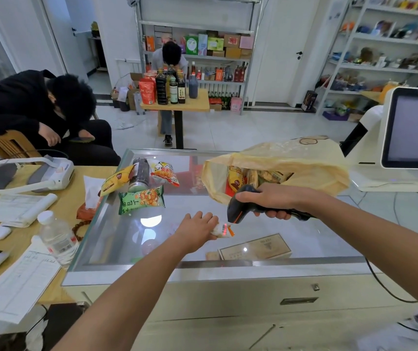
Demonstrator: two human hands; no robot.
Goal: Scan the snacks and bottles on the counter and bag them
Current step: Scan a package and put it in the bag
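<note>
My left hand point(197, 229) grips a small white and orange snack packet point(223, 229) just above the glass counter point(304, 236). My right hand point(271, 200) holds a black barcode scanner point(239, 206), its head pointing down at the packet, where a red light falls. Behind the scanner a yellow plastic bag point(291, 163) lies open with several snacks inside. At the counter's far left lie a green snack bag point(142, 200), a yellow snack bag point(116, 179), a red and yellow snack bag point(164, 173) and a dark bottle point(140, 174) on its side.
A white checkout terminal with a screen point(415, 127) stands at the right. The wooden desk at the left holds a clear water bottle point(57, 238), papers point(18, 282) and a white headset point(30, 174). A seated person point(40, 112) leans over beside it. Shelves line the back.
</note>
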